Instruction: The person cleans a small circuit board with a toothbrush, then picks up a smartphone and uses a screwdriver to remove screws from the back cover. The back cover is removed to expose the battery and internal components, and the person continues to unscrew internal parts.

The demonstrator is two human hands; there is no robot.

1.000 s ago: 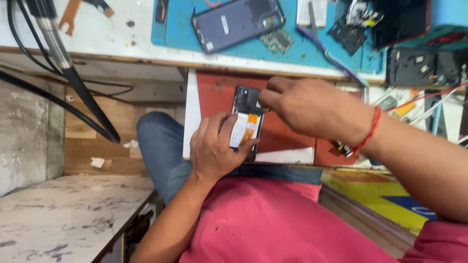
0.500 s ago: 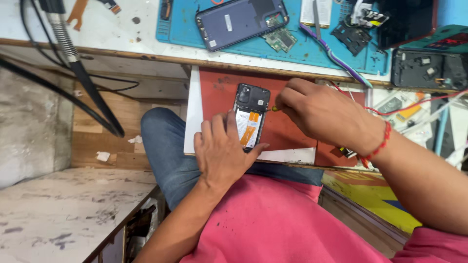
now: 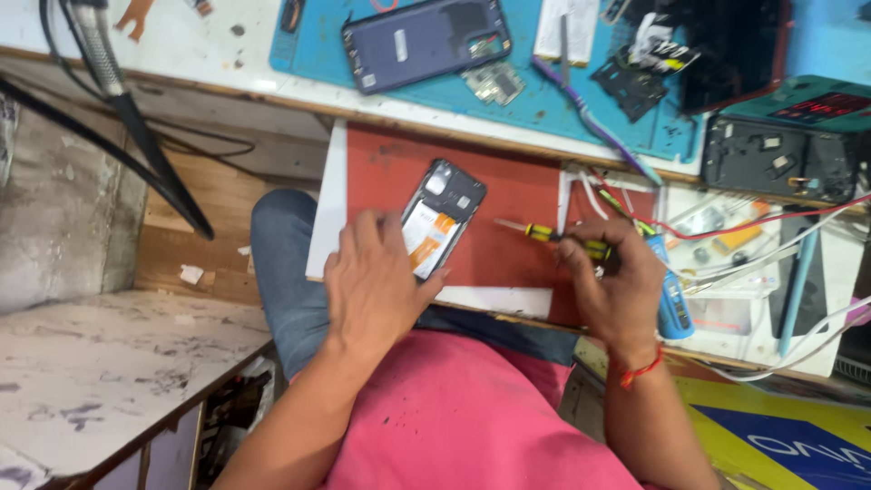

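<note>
Your left hand (image 3: 376,289) lies palm down with fingers spread, pressing the lower end of the opened phone (image 3: 442,218) onto the red board (image 3: 517,195); the phone's upper end pokes out past your fingertips, back cover off, orange ribbon showing. Your right hand (image 3: 615,283) is closed around the screwdriver (image 3: 555,236), its yellow-and-black handle running out from your thumb and the tip pointing toward the phone, a short gap short of it. Beyond both hands, on the blue mat (image 3: 435,91), rests a back cover (image 3: 425,40). Just right of your right hand are loose red and white wires (image 3: 726,227)
</note>
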